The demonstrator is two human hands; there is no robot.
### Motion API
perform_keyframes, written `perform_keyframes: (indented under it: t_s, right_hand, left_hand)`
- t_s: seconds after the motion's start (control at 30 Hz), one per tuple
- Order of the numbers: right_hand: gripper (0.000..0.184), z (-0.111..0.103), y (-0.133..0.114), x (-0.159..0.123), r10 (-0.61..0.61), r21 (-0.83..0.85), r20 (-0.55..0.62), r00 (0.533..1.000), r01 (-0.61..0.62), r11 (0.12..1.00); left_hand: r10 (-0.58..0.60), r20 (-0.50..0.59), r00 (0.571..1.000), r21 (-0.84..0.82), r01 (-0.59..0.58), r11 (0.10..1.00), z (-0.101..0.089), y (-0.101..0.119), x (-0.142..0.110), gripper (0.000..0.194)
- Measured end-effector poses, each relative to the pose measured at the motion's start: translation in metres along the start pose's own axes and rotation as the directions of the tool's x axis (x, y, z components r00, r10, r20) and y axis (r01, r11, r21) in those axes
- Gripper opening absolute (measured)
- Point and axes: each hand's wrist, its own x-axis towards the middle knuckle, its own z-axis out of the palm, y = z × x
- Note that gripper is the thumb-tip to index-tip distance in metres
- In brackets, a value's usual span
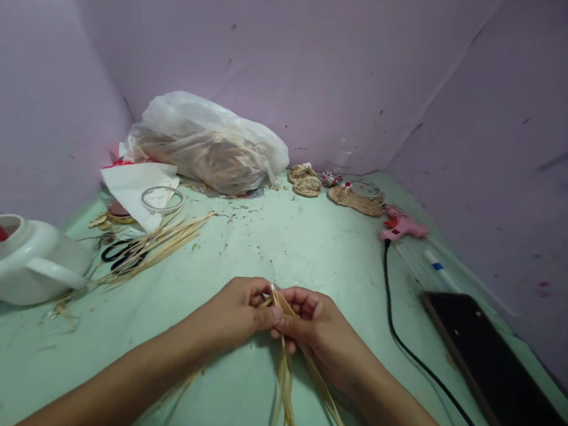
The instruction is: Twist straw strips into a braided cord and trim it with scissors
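Between my two hands is a small bundle of straw-coloured fibre strips (285, 390), with a whitish tip at its upper end. My left hand (242, 311) pinches the bundle near that tip, thumb against fingers. Close against it, my right hand (316, 326) grips the strips from the other side, its thumb touching the left thumb. The loose ends hang down toward me over the pale green table. Some fingertips are hidden behind the strips and thumbs.
At left are a white pot (58, 261), black-handled scissors (124, 254) and more strips (181, 236). A plastic bag (210, 142) lies at the back, beside woven pieces (307, 183). A pink glue gun (403, 226), its black cord and a dark phone-like slab (494, 374) lie at right.
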Motion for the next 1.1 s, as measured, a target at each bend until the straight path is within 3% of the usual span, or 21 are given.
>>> perform_keyframes:
  t_s: [0.2,0.4,0.57,0.77,0.87,1.1]
  right_hand:
    - [0.018,-0.003,-0.001,-0.001,-0.012,-0.025,0.01,1.0,0.012,1.0]
    - [0.018,-0.004,-0.001,0.0,-0.018,-0.137,-0.113,0.993,0.002,0.991]
    - [0.012,-0.004,-0.001,0.0,-0.135,-0.332,-0.11,0.985,0.092,0.939]
    - [0.011,-0.007,-0.007,-0.002,-0.217,-0.512,-0.056,0.975,0.158,0.844]
    - [0.024,-0.009,-0.01,-0.003,-0.236,-0.611,-0.1,0.967,0.127,0.781]
    - [0.018,0.002,-0.009,-0.008,-0.065,-0.435,-0.27,0.961,-0.061,0.899]
  left_hand:
    - [0.001,-0.018,1.0,0.12,0.001,0.993,-0.009,0.003,0.003,0.02]
    - [0.078,-0.125,0.989,0.326,-0.033,0.945,-0.013,-0.014,0.009,0.033]
    - [0.099,-0.076,0.992,0.254,-0.077,0.964,-0.01,-0.019,0.011,0.034]
    - [0.139,-0.136,0.981,0.185,-0.113,0.976,-0.006,-0.019,0.01,0.028]
    - [0.123,-0.183,0.975,0.212,-0.083,0.974,-0.004,-0.018,0.01,0.03]
    - [-0.007,-0.327,0.945,0.132,0.053,0.99,0.004,-0.017,0.01,0.025]
